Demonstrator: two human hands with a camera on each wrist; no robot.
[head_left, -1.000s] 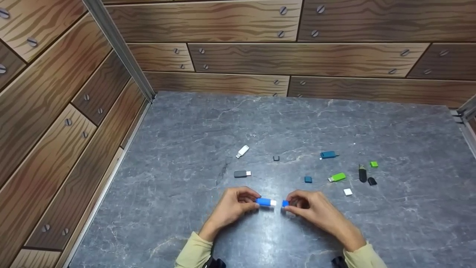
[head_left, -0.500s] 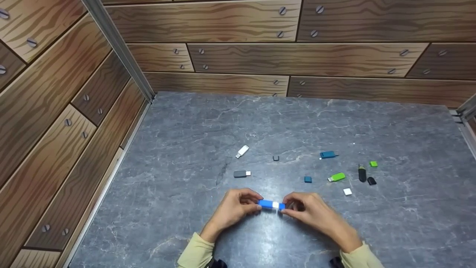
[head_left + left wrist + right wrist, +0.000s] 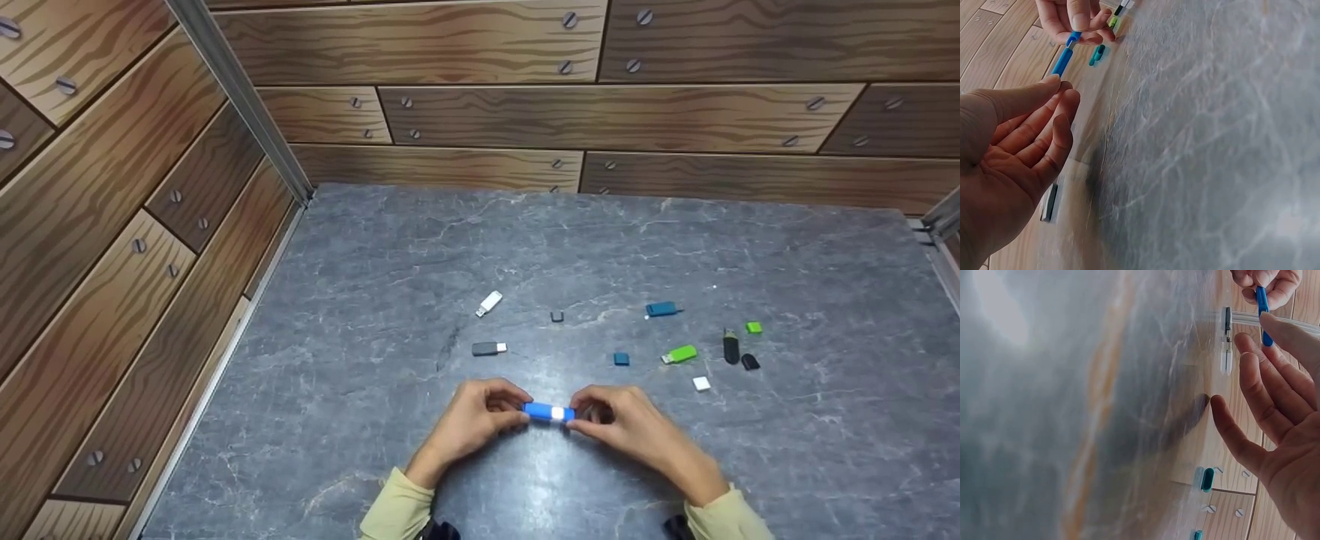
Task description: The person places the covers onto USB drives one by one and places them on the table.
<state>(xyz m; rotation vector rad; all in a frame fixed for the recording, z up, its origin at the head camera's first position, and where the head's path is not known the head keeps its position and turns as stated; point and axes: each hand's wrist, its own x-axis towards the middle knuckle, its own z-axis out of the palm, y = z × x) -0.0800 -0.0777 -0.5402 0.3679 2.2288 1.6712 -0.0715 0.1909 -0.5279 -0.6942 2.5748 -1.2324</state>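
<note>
Grey tabletop (image 3: 375,300): blue cap (image 3: 568,413) since pushed onto blue drive (image 3: 538,409).

Both hands, left hand (image 3: 472,420) and right hand (image 3: 637,427), sit low on the grey stone table (image 3: 360,300), near its front edge. Small obstacles lie scattered just beyond them: a grey drive (image 3: 489,349), a white drive (image 3: 489,303), a teal cap (image 3: 621,359), a green drive (image 3: 680,355). Bare surface stretches left toward the wooden wall (image 3: 112,247) and beyond the scatter to the back wall.
</note>
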